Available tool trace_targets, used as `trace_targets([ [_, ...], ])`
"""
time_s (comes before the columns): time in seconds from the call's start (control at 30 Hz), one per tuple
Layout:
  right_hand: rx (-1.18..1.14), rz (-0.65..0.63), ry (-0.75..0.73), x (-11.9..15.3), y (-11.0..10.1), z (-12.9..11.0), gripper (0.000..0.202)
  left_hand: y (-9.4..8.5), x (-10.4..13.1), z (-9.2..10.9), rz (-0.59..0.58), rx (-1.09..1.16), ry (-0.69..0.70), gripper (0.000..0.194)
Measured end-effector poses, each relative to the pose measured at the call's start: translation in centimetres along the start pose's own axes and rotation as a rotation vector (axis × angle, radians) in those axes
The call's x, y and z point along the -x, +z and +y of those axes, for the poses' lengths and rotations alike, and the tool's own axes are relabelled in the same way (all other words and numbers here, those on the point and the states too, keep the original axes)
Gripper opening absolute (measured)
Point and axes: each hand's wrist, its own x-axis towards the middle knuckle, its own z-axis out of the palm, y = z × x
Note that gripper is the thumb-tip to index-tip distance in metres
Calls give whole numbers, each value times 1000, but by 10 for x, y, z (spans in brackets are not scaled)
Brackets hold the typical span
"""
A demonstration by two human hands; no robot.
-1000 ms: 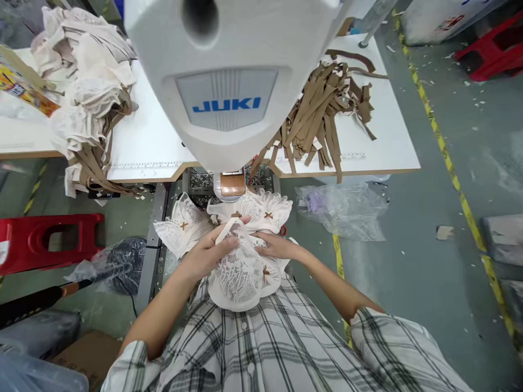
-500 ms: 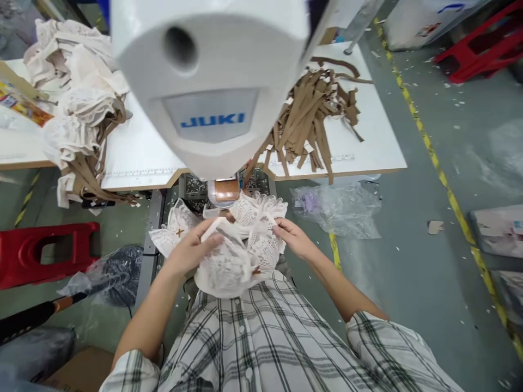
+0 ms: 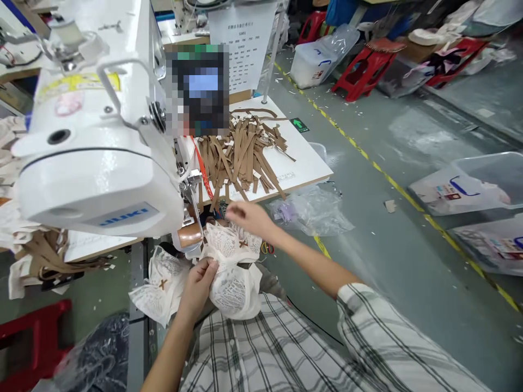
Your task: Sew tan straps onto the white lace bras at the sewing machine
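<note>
My left hand (image 3: 200, 280) pinches the edge of a white lace bra (image 3: 236, 291) between thumb and fingers, in front of my lap. Small brown bows mark the lace. Above the bra's far side is my right hand (image 3: 250, 219), off the part it held, with blurred fingers whose closing I cannot make out. It is near the front edge of a pile of brown straps (image 3: 241, 158). Beside my left wrist, another white lace piece with a brown bow (image 3: 159, 288) hangs under the white sewing machine head (image 3: 85, 185).
The white table (image 3: 304, 163) ends at a corner right of the straps. At the left lie more lace pieces with brown straps (image 3: 49, 253). Below are a red stool (image 3: 36, 337) and a clear plastic bag (image 3: 314, 209). Clear bins (image 3: 469, 185) stand on the floor at the right.
My view has swung to the right, putting the machine head at the left. My right hand has let go of the bra and moved up toward the straps; my left hand keeps its hold.
</note>
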Motion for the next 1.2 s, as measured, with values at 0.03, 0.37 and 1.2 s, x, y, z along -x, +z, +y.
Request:
trace_targets([
  [0.03,170,153,38,-28,-9,6,39,0,1,2,22,-1,-1,44],
  [0.37,635,188,190,-152,-40,38,25,-7,15,18,149,-82,-53,47],
  [1.2,-943,-203,190,-1,8,-2,49,-29,47,49,147,-3,122,39],
])
